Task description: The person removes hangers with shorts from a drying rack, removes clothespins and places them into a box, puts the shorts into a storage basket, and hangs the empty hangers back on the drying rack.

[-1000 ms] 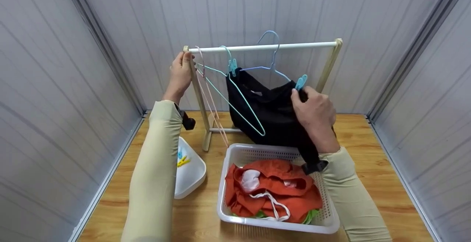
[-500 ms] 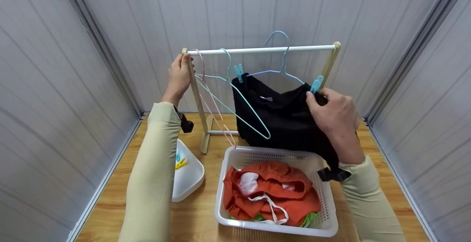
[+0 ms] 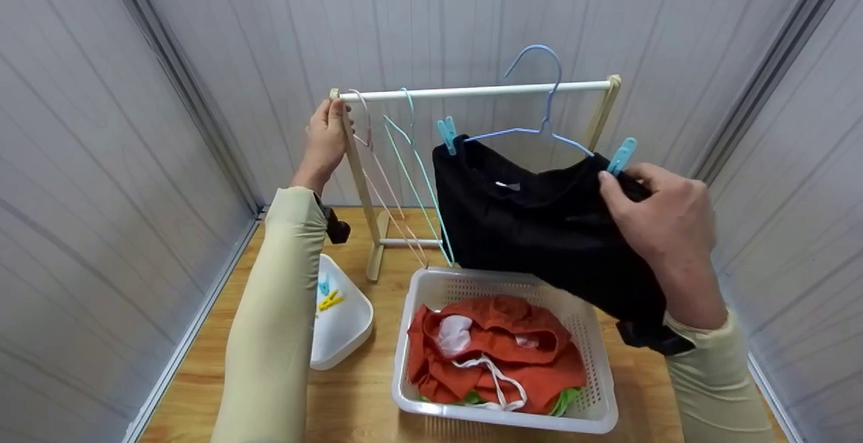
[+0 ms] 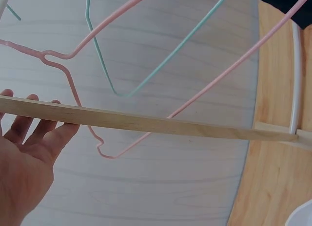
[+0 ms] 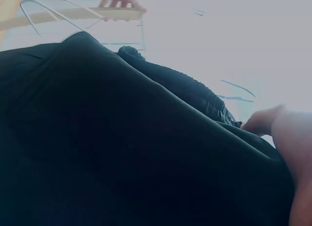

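My left hand (image 3: pixel 326 136) grips the top of the wooden left post (image 4: pixel 161 124) of a small drying rack, whose white bar (image 3: pixel 465 92) runs across. My right hand (image 3: pixel 664 217) pinches the waist corner of a black garment (image 3: pixel 539 220) with a gathered waistband. Two light-blue clothespins (image 3: pixel 621 155) clip that waist to a blue-purple wire hanger (image 3: pixel 547 123). The hanger's hook overlaps the bar and rises above it in the head view. Seen from the right wrist, the black cloth (image 5: pixel 136 138) fills most of the frame, and my right fingers are partly hidden behind it.
A pink hanger (image 3: pixel 367 139) and a mint-green hanger (image 3: pixel 410 139) hang at the bar's left. Below stands a white basket (image 3: pixel 404 375) with orange clothing (image 3: pixel 499 362) and some green cloth. A white tub (image 3: pixel 361 325) with yellow and blue clothespins is left of it.
My right hand has moved right and nearer, carrying the black garment and its hanger along. The mint-green hanger has swung round on the bar. My left hand has stayed on the post.
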Tool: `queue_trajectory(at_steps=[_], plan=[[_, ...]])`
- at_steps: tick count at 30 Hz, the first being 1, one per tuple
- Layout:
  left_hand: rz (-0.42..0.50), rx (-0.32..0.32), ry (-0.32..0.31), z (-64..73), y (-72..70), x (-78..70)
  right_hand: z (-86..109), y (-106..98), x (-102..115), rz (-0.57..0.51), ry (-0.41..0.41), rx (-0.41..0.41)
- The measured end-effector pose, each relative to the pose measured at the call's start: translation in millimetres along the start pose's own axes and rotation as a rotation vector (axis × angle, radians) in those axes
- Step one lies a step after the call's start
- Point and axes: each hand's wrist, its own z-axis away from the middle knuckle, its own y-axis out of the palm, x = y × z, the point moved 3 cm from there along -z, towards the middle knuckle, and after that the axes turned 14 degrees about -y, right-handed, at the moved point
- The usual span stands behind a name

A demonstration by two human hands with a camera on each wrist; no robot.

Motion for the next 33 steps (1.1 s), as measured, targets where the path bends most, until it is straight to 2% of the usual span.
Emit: queue_trajectory(at_steps=[5,7,9,12,14,17,20,22,25,28,30,33], plan=[[0.013,0.047,-0.054,0.8,-4.0,-7.1,1.3,-19,-5,-0.001,0.011,-0.023],[0.03,0.093,-0.106,1.3,-7.2,-11.5,1.3,-27,-7,-0.006,0.018,-0.029],[0.027,0.157,-0.191,4.8,-12.8,-16.2,1.6,-33,-8,-0.019,0.019,-0.035],[-0.096,0.241,-0.293,17.6,-24.2,-26.0,2.7,-43,-9,-0.044,-0.001,-0.052],[-0.213,0.26,-0.3,31.1,-32.6,-35.0,3.9,-49,-10,-0.067,-0.031,-0.073],[-0.363,0.192,-0.209,57.6,-45.7,-52.0,6.6,-55,-10,-0.111,-0.074,-0.097],[-0.405,0.079,-0.071,91.1,-56.0,-70.3,8.2,-61,-9,-0.176,-0.143,-0.137],[-0.403,0.051,0.005,115.3,-58.8,-80.9,9.3,-65,-7,-0.212,-0.189,-0.159],[-0.362,0.098,0.088,148.9,-55.8,-90.4,10.6,-69,-1,-0.271,-0.25,-0.182],[-0.356,0.154,0.171,174.8,-47.7,-92.7,11.4,-71,6,-0.331,-0.291,-0.193],[-0.347,0.169,0.223,186.3,-41.0,-92.3,11.5,-71,9,-0.373,-0.314,-0.201],[-0.315,0.169,0.279,196.0,-30.8,-90.1,11.3,-70,13,-0.421,-0.347,-0.222]])
